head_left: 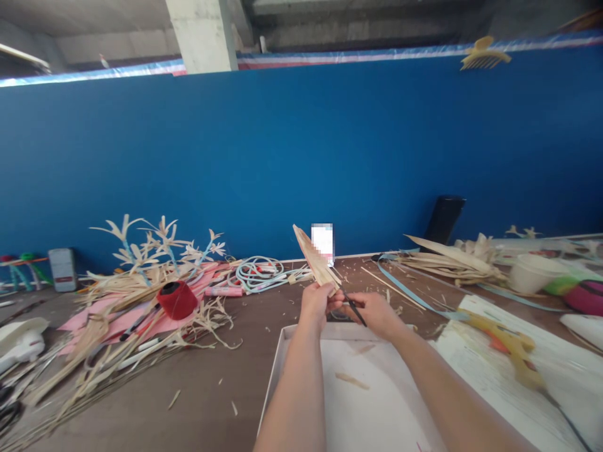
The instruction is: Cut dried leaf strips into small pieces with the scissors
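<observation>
My left hand [318,305] pinches a pale dried corn husk [316,258] near its lower end, and its pointed tip slants up and to the left. Close beside it, my right hand [370,314] is closed around a slim dark tool, seemingly a pair of scissors [354,307]. The tool's upper end meets the husk's lower edge; my fingers hide much of it. Both hands are above the far edge of a shallow white box [339,402], in which a few husk scraps [352,380] lie.
On the left are husk flowers [162,242], a red thread spool [177,300], pink paper [113,311] and a coiled pale-blue cord [259,274]. To the right, a yellow glue gun [511,348] rests on papers, near husks [452,260] and a white cup [534,273]. A blue partition [264,157] stands behind.
</observation>
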### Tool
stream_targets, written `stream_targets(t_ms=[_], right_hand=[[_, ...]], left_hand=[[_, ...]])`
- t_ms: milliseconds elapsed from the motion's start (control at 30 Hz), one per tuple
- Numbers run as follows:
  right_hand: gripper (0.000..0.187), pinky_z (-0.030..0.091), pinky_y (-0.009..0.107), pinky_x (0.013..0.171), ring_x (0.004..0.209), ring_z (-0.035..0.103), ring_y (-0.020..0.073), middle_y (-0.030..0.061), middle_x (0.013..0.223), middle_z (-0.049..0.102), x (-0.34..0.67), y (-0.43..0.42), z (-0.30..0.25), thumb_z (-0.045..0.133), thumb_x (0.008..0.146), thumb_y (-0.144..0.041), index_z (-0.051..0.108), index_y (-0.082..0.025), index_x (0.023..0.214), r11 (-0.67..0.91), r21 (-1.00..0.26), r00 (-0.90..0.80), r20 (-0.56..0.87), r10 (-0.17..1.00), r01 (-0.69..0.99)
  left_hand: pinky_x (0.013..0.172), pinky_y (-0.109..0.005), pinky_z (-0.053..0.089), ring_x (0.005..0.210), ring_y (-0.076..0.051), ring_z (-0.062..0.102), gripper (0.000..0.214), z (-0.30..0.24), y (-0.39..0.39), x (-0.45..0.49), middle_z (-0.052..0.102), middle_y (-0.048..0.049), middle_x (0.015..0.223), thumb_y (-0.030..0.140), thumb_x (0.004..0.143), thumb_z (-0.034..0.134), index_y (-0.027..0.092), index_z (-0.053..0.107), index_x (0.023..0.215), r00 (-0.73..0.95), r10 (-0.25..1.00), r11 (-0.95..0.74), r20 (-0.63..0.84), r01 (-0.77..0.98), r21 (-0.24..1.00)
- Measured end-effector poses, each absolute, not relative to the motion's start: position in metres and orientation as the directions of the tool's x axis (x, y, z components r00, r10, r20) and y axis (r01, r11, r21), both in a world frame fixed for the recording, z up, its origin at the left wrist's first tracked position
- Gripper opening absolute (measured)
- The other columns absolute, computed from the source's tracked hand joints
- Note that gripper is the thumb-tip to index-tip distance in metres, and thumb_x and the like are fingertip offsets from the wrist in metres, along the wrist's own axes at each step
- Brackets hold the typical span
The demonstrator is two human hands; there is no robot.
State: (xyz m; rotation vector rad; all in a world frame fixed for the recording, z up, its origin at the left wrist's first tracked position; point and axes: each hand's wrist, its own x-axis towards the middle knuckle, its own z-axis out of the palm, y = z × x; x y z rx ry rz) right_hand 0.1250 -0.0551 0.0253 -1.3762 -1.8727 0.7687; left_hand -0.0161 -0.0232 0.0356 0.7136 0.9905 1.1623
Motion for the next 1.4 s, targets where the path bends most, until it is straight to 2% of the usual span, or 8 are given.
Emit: stream_targets(t_ms=[167, 400, 500, 800, 1000, 1233, 1400], right_hand=[[0.028, 0.028, 0.021, 0.046, 0.049, 0.039, 0.0118, -0.002, 0.051, 0.05, 0.123, -0.055, 0.024, 0.055, 0.07, -0.043, 0.066, -0.018, 0.072, 0.241, -0.802, -0.187, 0.164, 0.969, 0.546], [0.029, 0.029, 0.021, 0.047, 0.052, 0.042, 0.0113, -0.002, 0.058, 0.055, 0.124, -0.054, 0.023, 0.055, 0.069, -0.037, 0.069, -0.018, 0.086, 0.233, -0.822, -0.182, 0.161, 0.97, 0.519], [0.03, 0.028, 0.021, 0.046, 0.052, 0.042, 0.0115, -0.002, 0.056, 0.054, 0.126, -0.053, 0.022, 0.054, 0.069, -0.039, 0.069, -0.018, 0.082, 0.232, -0.795, -0.156, 0.175, 0.972, 0.56], [0.025, 0.029, 0.02, 0.046, 0.05, 0.041, 0.0116, -0.0022, 0.053, 0.053, 0.127, -0.05, 0.016, 0.053, 0.069, -0.035, 0.069, -0.019, 0.08, 0.253, -0.783, -0.15, 0.204, 0.967, 0.569], [0.022, 0.029, 0.02, 0.045, 0.05, 0.043, 0.0115, -0.0031, 0.053, 0.053, 0.129, -0.048, 0.015, 0.053, 0.069, -0.033, 0.069, -0.019, 0.077, 0.259, -0.789, -0.149, 0.211, 0.966, 0.557], [0.026, 0.029, 0.02, 0.045, 0.05, 0.045, 0.0119, -0.0035, 0.055, 0.056, 0.129, -0.05, 0.019, 0.053, 0.069, -0.034, 0.07, -0.02, 0.083, 0.245, -0.793, -0.149, 0.194, 0.97, 0.557], [0.029, 0.033, 0.021, 0.048, 0.053, 0.05, 0.0134, -0.0026, 0.058, 0.061, 0.13, -0.053, 0.019, 0.058, 0.066, -0.036, 0.069, -0.021, 0.088, 0.233, -0.77, -0.122, 0.2, 0.972, 0.594]], left_hand=[[0.04, -0.016, 0.045, 0.047, -0.009, 0.057, 0.013, 0.036, -0.023, -0.015, 0.063, -0.0074, 0.062, 0.017, 0.069, 0.06, 0.008, 0.057, 0.078, 0.108, 0.957, 0.291, -0.27, -0.385, 0.876], [0.035, -0.013, 0.035, 0.041, -0.005, 0.049, 0.017, 0.032, -0.023, -0.015, 0.064, -0.0066, 0.062, 0.021, 0.066, 0.062, 0.009, 0.058, 0.077, 0.14, 0.958, 0.284, -0.25, -0.331, 0.9], [0.033, -0.013, 0.027, 0.037, -0.003, 0.042, 0.019, 0.031, -0.022, -0.014, 0.063, -0.0054, 0.061, 0.024, 0.064, 0.064, 0.01, 0.056, 0.075, 0.131, 0.96, 0.276, -0.246, -0.324, 0.905], [0.034, -0.015, 0.017, 0.034, -0.002, 0.033, 0.022, 0.029, -0.022, -0.015, 0.061, -0.0027, 0.056, 0.028, 0.06, 0.065, 0.012, 0.055, 0.071, 0.173, 0.959, 0.268, -0.224, -0.301, 0.915], [0.035, -0.016, 0.016, 0.034, -0.002, 0.033, 0.023, 0.03, -0.024, -0.015, 0.059, -0.0024, 0.054, 0.028, 0.059, 0.064, 0.011, 0.055, 0.072, 0.213, 0.952, 0.277, -0.222, -0.282, 0.919], [0.035, -0.016, 0.016, 0.035, -0.002, 0.034, 0.023, 0.028, -0.022, -0.016, 0.06, -0.0038, 0.056, 0.027, 0.059, 0.064, 0.011, 0.055, 0.072, 0.23, 0.95, 0.274, -0.21, -0.298, 0.914], [0.035, -0.016, 0.017, 0.035, -0.002, 0.034, 0.023, 0.027, -0.019, -0.02, 0.061, -0.0038, 0.06, 0.029, 0.061, 0.062, 0.012, 0.054, 0.074, 0.113, 0.976, 0.212, -0.185, -0.321, 0.923]])
